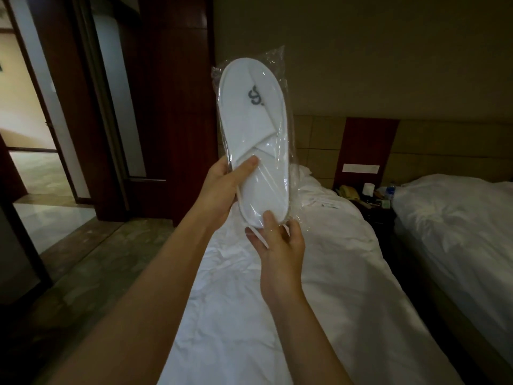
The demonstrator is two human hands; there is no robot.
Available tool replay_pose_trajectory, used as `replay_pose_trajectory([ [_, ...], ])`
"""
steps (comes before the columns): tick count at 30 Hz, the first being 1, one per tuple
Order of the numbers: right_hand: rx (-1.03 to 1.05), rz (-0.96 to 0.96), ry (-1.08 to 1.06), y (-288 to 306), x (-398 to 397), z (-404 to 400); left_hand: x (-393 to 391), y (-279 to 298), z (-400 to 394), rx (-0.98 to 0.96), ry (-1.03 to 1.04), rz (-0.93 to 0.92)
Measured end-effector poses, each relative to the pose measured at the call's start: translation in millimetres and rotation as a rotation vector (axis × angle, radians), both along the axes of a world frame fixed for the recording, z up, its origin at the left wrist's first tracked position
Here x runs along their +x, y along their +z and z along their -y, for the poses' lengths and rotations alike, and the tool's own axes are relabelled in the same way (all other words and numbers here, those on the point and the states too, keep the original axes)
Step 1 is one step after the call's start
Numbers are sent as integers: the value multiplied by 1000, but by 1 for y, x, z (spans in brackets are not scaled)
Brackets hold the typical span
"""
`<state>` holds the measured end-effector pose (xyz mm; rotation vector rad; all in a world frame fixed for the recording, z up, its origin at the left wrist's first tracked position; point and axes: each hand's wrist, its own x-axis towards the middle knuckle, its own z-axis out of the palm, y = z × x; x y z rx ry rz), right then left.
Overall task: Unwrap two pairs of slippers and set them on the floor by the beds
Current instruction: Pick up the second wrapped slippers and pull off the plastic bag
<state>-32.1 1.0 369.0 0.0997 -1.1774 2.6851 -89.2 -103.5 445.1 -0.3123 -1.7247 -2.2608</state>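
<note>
A pack of white slippers (256, 129) with a grey logo, sealed in a clear plastic wrapper (277, 59), is held upright above the near bed (277, 301). My left hand (222, 187) grips the pack's left edge at mid-height, thumb across the front. My right hand (280, 243) pinches the heel end at the bottom, thumb on the front and fingers behind. A thin white strip hangs by the right fingers. Only this one pack is in view.
A second bed (455, 218) stands at the right. Between the beds a dark nightstand (372, 201) carries a phone, a cup and a bottle. A floor strip (91, 262) runs left of the near bed, toward a wooden door frame (166, 107).
</note>
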Motion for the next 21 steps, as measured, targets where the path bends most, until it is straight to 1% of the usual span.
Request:
replay_pose_trajectory([
  [3,-2,26,41,-15,2,-1,-2,-4,0,11,22,6],
  [7,27,60,90,-38,8,-5,-8,-14,-4,-6,-2,45],
  [10,5,85,91,-43,7,-10,-12,-27,-6,8,-28,76],
  [13,45,84,104,-49,5,-17,-16,-39,-3,44,-35,118],
  [21,64,180,128,-91,18,-22,-27,-67,0,71,-63,188],
])
